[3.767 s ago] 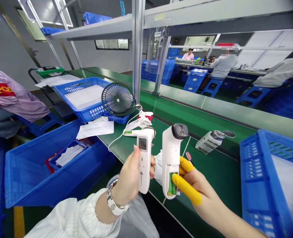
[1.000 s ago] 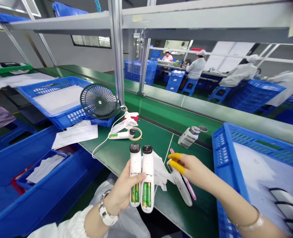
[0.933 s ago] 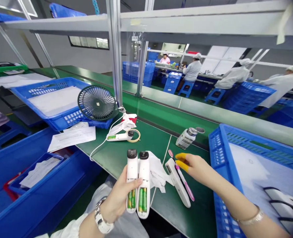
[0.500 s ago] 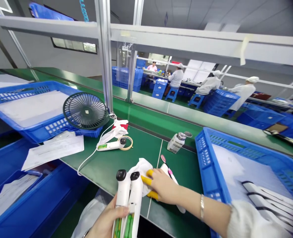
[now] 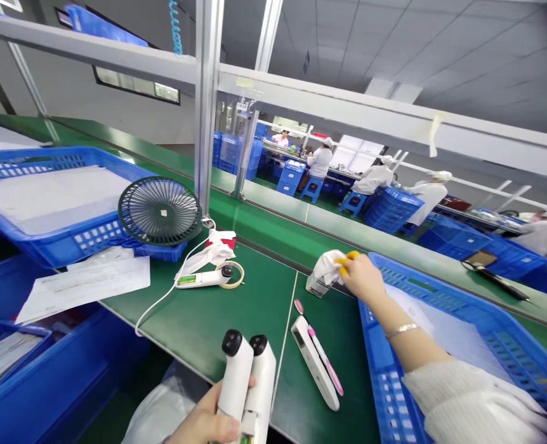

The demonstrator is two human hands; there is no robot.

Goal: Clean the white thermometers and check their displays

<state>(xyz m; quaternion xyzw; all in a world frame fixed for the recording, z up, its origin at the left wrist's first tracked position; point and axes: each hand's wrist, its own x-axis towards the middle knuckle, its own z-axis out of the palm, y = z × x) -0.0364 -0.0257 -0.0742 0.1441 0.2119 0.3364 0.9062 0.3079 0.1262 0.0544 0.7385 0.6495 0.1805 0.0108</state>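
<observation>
Low at the bottom edge, your left hand (image 5: pixel 203 425) is closed round two thermometers (image 5: pixel 248 376). It holds them side by side and upright. Their bodies are white and smooth, each topped by a dark round sensor head. Farther out over the green table (image 5: pixel 217 314), your right hand (image 5: pixel 363 277), yellow caps on its fingertips, pinches a crumpled white cloth (image 5: pixel 327 266). The cloth is pressed on top of a small bottle (image 5: pixel 314 286) just beside the blue crate (image 5: pixel 384 382). Between your hands a third thermometer (image 5: pixel 314 370) lies flat, a pink brush (image 5: pixel 322 357) touching it. A black fan (image 5: pixel 160 211) stands well to the left.
</observation>
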